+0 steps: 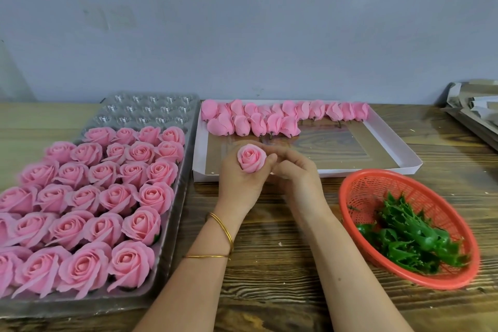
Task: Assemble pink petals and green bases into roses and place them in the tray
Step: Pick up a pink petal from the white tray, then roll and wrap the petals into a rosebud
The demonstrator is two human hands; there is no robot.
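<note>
My left hand grips a pink rose head from below, bloom facing me, above the table's middle. My right hand is curled beside it, fingertips touching the rose's right side and my left fingers. Whether a green base sits under the rose is hidden by my fingers. A clear plastic tray on the left holds several finished pink roses; its far rows are empty. A white shallow box behind my hands holds several pink petal buds lying on their sides. A red basket on the right holds green bases.
The wooden table runs under everything, with bare wood between the tray and the basket. Stacked grey cardboard pieces lie at the far right edge. A plain wall stands behind the table.
</note>
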